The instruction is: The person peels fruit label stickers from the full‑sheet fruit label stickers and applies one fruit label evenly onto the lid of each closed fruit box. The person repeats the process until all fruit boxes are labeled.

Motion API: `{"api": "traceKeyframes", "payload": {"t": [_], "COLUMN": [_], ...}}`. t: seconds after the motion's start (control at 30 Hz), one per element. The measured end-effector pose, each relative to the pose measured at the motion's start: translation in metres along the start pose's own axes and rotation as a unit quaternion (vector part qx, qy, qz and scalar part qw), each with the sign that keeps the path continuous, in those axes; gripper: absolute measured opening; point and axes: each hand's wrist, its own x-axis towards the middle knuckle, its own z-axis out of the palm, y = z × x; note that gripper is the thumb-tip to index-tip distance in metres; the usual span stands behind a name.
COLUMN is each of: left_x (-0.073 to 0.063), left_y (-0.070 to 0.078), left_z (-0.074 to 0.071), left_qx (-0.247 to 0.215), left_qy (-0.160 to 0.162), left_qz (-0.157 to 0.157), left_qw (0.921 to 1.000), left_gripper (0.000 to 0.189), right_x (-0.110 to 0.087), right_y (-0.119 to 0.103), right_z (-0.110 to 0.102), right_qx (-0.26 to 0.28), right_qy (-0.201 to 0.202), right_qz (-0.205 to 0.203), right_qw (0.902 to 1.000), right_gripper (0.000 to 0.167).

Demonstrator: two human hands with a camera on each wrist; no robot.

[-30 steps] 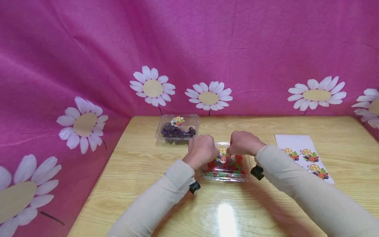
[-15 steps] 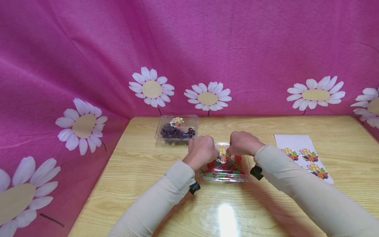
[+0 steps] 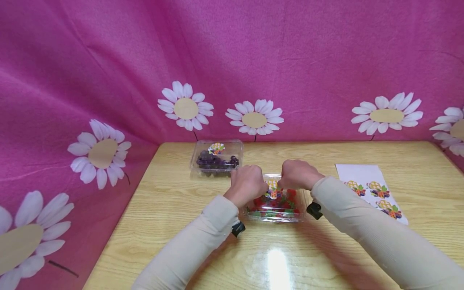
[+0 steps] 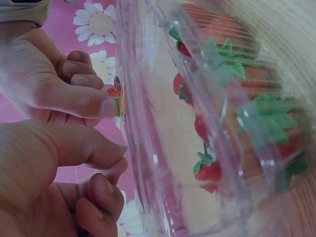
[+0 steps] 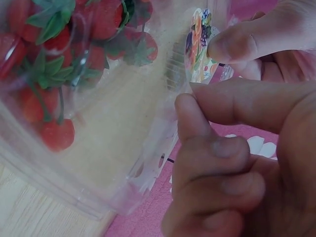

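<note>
A clear plastic clamshell box (image 3: 268, 215) of strawberries (image 3: 290, 200) stands lid down-fastened on the table in the head view. On its lid lies a colourful fruit sticker (image 3: 273, 191). My left hand (image 3: 248, 183) is over the lid's left part, fingers curled, its thumb and index tips touching the lid at the sticker's edge. From the right, my right hand (image 3: 299, 174) does the same, fingers curled. In the right wrist view a left thumb (image 5: 237, 44) presses the sticker (image 5: 198, 47). The left wrist view has the right thumb (image 4: 96, 103) against it too.
Behind and left stands another clear box of dark grapes (image 3: 217, 161), with a like sticker on its lid. A white sheet (image 3: 357, 171) with several stickers lies to the right, partly behind the right sleeve. A pink flowered cloth (image 3: 311, 60) rises behind the wooden table (image 3: 174, 201).
</note>
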Motion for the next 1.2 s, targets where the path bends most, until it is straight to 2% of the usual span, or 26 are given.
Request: {"api": "traceKeyframes", "payload": {"t": [0.23, 0.57, 1.2], "left_x": [0.0012, 0.0023, 0.0064], "left_y": [0.0014, 0.0013, 0.0017], "left_z": [0.0000, 0.0018, 0.0003], "left_qx": [0.008, 0.011, 0.003], "left_qy": [0.003, -0.001, -0.021], "left_qz": [0.004, 0.002, -0.006], "left_qw": [1.0000, 0.9999, 0.9998], "left_gripper": [0.040, 0.040, 0.037], "right_x": [-0.0005, 0.0008, 0.0040], "right_y": [0.0006, 0.0016, 0.0031], "right_z": [-0.0005, 0.0010, 0.0012], "right_qx": [0.004, 0.003, 0.010], "right_qy": [-0.004, -0.004, -0.018], "right_qz": [0.002, 0.008, 0.009], "right_qw": [1.0000, 1.0000, 0.9998], "right_gripper": [0.035, 0.028, 0.029]}}
